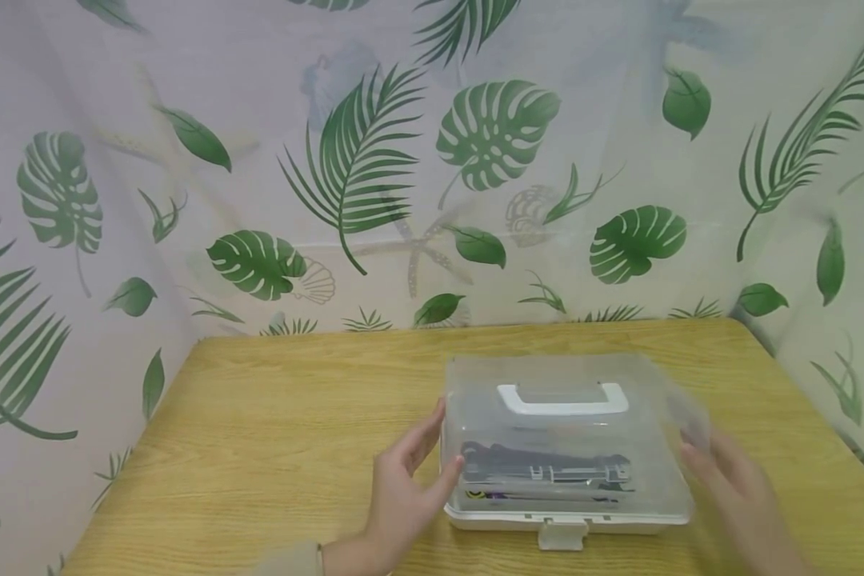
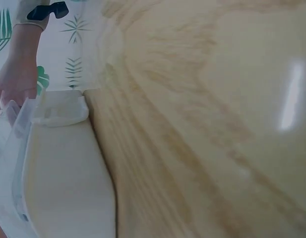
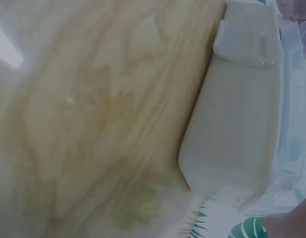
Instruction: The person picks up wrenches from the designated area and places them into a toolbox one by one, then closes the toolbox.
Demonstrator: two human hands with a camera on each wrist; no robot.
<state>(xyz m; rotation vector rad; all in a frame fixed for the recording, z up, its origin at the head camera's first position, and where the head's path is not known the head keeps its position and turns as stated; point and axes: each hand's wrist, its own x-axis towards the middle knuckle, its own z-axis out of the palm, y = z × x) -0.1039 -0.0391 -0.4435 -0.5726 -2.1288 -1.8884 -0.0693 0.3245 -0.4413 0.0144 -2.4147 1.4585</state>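
Observation:
A plastic storage box [image 1: 569, 524] with a see-through lid [image 1: 475, 384] stands on the table, right of the middle. On the lid is a white carry handle [image 1: 565, 404]; a latch [image 1: 562, 534] juts from the front. Dark items [image 1: 547, 464], some with a clear case shape, show blurred through the lid. My left hand [image 1: 410, 480] grips the box's left side, thumb at the front and fingers further back. At the right side my right hand [image 1: 738, 484], blurred, holds a translucent edge of the box. Its exact finger contact is hard to see.
The wooden table [image 1: 274, 432] extends to the left of the box and behind it. A curtain [image 1: 259, 176] printed with green leaves and shells hangs along the back and both sides.

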